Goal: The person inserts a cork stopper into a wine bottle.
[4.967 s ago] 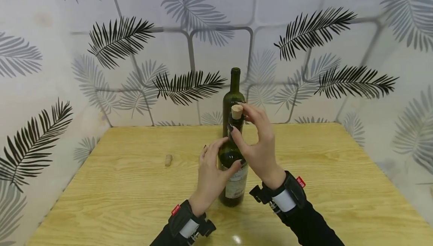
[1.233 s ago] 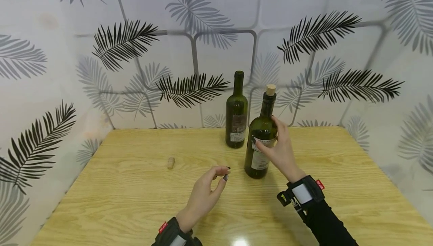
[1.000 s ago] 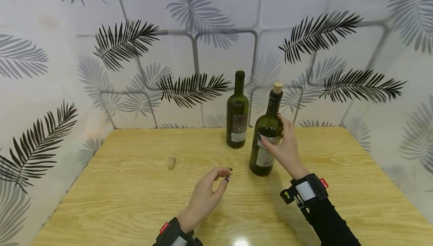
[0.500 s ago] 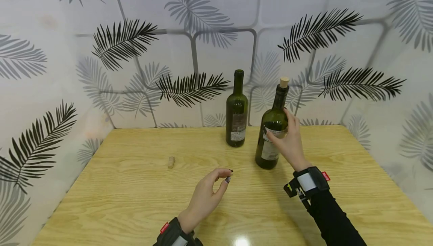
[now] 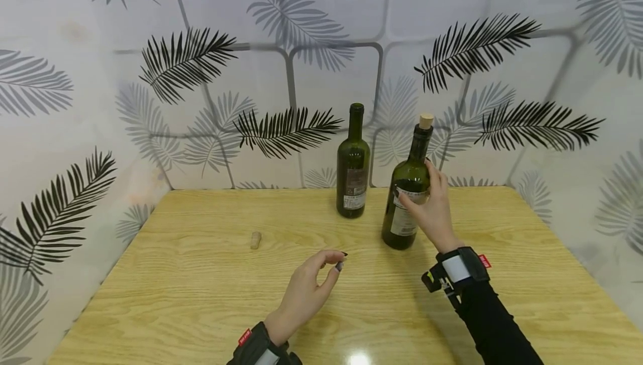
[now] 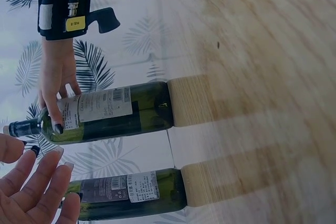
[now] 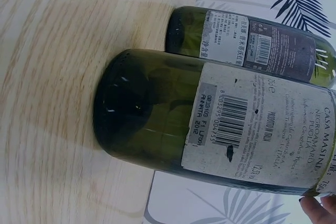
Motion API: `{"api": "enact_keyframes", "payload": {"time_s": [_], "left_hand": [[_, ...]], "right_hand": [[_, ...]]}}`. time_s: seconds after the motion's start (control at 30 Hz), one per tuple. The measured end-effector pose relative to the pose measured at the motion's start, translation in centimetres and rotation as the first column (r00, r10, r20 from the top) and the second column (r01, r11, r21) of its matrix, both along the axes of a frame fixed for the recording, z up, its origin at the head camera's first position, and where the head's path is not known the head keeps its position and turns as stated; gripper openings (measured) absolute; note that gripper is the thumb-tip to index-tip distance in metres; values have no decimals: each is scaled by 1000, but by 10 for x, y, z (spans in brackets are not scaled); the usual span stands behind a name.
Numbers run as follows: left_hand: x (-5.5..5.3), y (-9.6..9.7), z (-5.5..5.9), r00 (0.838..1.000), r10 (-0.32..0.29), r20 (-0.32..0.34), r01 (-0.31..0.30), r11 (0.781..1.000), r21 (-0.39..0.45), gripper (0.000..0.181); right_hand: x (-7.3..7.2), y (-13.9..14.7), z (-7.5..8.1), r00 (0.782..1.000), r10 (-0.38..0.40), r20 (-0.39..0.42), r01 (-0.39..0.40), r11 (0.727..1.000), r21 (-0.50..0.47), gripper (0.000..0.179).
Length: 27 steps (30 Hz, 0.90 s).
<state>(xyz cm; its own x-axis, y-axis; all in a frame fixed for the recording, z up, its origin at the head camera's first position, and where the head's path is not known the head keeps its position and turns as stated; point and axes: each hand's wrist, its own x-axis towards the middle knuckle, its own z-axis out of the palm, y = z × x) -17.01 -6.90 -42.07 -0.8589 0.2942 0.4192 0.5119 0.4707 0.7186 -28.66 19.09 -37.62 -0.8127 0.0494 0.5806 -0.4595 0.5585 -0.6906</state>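
My right hand (image 5: 438, 217) grips a green wine bottle (image 5: 400, 228) at its shoulder, thumb on the label side and fingers round the far side. A cork (image 5: 426, 121) sticks up out of that bottle's mouth. The bottle's base appears to rest on the table in the left wrist view. My left hand (image 5: 303, 292) hovers over the table's front middle with fingers loosely bent and nothing between them. Behind and left of the gripped bottle stands a second green wine bottle (image 5: 353, 178), with no cork seen in its mouth. A loose cork (image 5: 255, 240) lies farther left.
The light wood table (image 5: 191, 292) runs back to a pale leaf-patterned backdrop (image 5: 281, 86) close behind the second bottle. A gap separates the two bottles in the head view.
Five seconds ago both hands were at the corked bottle in front of the second one. My left hand has let go; my right hand has moved the bottle right and back. The loose cork stayed.
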Motion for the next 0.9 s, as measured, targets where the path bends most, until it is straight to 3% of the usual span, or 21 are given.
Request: {"api": "enact_keyframes", "payload": {"time_s": [0.4, 0.6, 0.9], "left_hand": [[0, -2, 0, 1000, 7, -19, -7, 1000, 6, 23], [0, -3, 0, 1000, 9, -15, -8, 1000, 11, 23], [-1, -5, 1, 1000, -1, -11, 1, 1000, 19, 23]], "right_hand": [[6, 1, 1, 997, -30, 71, 26, 998, 52, 89], [14, -2, 1, 995, -18, -101, 17, 1000, -12, 76], [26, -12, 6, 948, -8, -318, -2, 1000, -30, 61]]}}
